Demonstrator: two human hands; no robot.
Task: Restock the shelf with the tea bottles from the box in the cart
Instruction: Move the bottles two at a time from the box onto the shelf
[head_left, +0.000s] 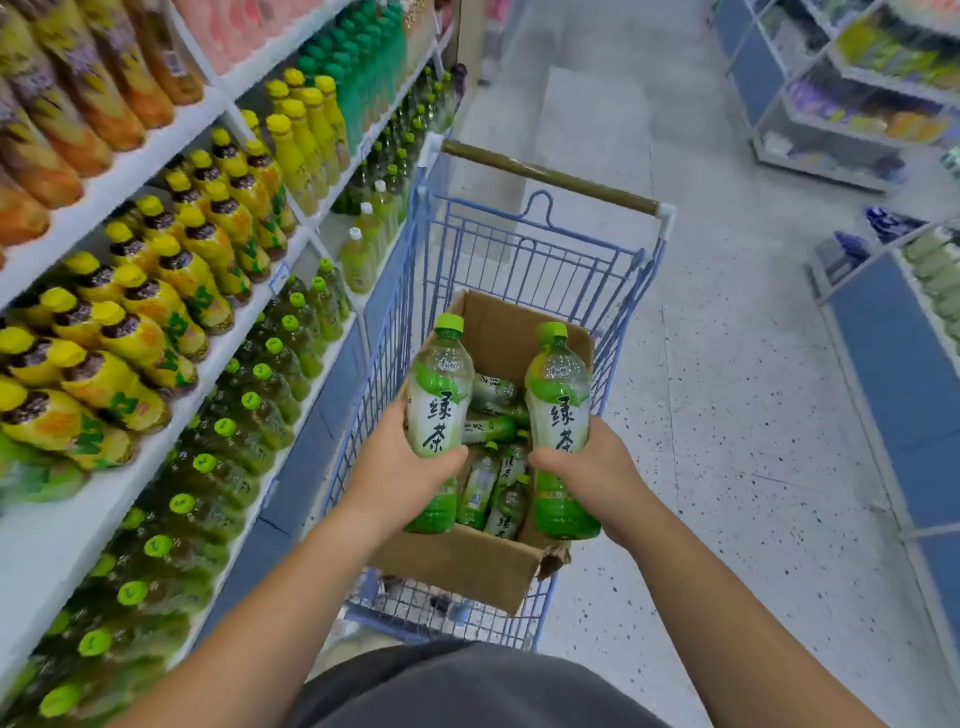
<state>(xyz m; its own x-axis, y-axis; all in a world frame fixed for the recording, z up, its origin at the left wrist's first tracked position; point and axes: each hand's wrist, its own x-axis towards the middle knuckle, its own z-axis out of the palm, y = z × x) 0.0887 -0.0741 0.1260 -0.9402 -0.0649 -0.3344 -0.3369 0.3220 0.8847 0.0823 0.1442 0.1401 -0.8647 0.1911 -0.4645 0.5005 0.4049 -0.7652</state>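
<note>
bottles (439, 410): green-capped | box (467, 564): brown | cart (524, 260): blue

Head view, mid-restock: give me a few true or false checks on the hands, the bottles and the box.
1. The left hand grips the left bottle, and the right hand grips the right bottle. True.
2. The held bottles have yellow caps. False: they are green.
3. The box sits in the cart. True.
4. The box is empty. False: loose bottles lie in it.
</note>
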